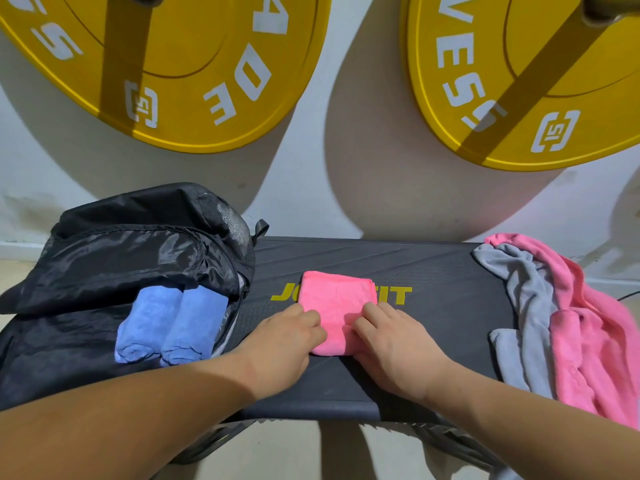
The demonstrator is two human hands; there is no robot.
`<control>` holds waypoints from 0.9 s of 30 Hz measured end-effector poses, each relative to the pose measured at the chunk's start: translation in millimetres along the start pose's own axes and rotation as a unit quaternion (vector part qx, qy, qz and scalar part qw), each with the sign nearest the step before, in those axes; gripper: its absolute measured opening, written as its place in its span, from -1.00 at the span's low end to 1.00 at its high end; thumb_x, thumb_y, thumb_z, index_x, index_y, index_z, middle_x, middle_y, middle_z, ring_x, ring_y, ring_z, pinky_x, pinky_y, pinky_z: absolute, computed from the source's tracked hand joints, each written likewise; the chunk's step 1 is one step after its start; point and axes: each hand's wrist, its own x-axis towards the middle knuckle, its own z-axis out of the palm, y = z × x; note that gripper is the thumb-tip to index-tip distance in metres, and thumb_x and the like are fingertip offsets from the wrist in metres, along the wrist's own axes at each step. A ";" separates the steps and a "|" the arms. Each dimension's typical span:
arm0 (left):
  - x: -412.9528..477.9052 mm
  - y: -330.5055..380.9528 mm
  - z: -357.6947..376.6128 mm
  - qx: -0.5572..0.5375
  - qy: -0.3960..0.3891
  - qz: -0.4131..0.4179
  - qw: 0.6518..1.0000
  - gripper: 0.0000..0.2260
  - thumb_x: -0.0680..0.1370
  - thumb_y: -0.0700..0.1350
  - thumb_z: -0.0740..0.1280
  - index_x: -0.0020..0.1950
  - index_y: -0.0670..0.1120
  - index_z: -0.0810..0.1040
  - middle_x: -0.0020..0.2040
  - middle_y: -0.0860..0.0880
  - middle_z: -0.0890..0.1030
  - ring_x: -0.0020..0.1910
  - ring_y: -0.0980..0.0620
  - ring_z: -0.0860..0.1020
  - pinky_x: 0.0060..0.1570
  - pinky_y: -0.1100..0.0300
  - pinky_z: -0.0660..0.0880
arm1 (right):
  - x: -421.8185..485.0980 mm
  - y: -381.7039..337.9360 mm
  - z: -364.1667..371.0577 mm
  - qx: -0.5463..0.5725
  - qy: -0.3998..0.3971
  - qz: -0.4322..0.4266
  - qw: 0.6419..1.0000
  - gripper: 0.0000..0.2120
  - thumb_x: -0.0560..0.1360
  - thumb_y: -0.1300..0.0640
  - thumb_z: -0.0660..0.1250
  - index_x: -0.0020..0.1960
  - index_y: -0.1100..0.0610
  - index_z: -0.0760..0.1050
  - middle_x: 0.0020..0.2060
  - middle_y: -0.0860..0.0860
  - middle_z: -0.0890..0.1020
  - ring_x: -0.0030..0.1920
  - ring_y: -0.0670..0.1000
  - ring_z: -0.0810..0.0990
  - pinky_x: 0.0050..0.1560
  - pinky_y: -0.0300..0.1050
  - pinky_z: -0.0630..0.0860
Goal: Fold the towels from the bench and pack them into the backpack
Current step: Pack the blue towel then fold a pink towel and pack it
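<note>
A small folded pink towel [334,299] lies in the middle of the dark bench [443,289], over its yellow lettering. My left hand [287,341] grips the towel's near left edge with curled fingers. My right hand [391,341] pinches a fold at its near right side. The black backpack [114,251] lies open at the bench's left end, with two rolled blue towels [166,323] sticking out of its opening. A loose heap at the right end holds a grey towel [526,306] and a larger pink towel [595,344].
Two big yellow weight plates [194,71] [519,81] hang against the white wall behind the bench. The loose pink towel droops over the bench's right edge. Pale floor shows below the bench's near edge.
</note>
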 end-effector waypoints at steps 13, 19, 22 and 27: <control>0.0 -14.3 -15.9 -0.191 -0.015 -0.179 0.965 -0.69 0.40 -0.02 0.22 0.00 -0.01 0.70 -0.06 0.02 0.56 -0.04 0.02 0.52 -0.02 0.11 0.54 | 26.6 5.6 -15.5 0.324 -0.128 0.251 0.903 -0.77 0.52 0.13 0.39 -0.25 -0.07 0.44 -0.18 -0.25 0.57 -0.08 -0.13 0.55 -0.10 -0.36 0.47; -8.8 3.7 -16.1 0.053 0.020 0.047 0.997 -0.83 0.42 -0.06 0.31 -0.04 -0.07 0.58 -0.08 -0.05 0.52 -0.10 -0.09 0.51 -0.24 0.05 0.55 | 22.8 1.7 -12.9 0.164 -0.061 0.126 0.976 -0.82 0.54 -0.03 0.24 0.02 -0.06 0.60 -0.04 -0.07 0.60 0.03 0.06 0.55 -0.05 0.03 0.57; -7.9 1.9 -11.1 0.078 -0.001 0.010 0.997 -0.71 0.42 -0.11 0.37 0.13 -0.09 0.56 0.00 -0.07 0.54 -0.01 -0.12 0.53 -0.18 0.00 0.59 | 16.1 0.5 -11.9 0.072 -0.064 0.025 0.995 -0.75 0.48 -0.10 0.17 -0.01 0.02 0.52 -0.11 -0.03 0.63 -0.06 0.11 0.55 -0.09 0.04 0.55; 2.9 -1.5 -15.9 -0.003 -0.058 -0.076 0.995 -0.67 0.56 -0.13 0.20 0.33 -0.02 0.46 0.13 -0.05 0.48 0.17 -0.09 0.42 0.02 0.01 0.50 | 12.7 7.9 -7.3 0.042 -0.097 0.047 0.993 -0.58 0.42 -0.13 0.34 0.20 0.03 0.51 0.03 0.01 0.53 0.04 0.12 0.54 -0.10 0.00 0.56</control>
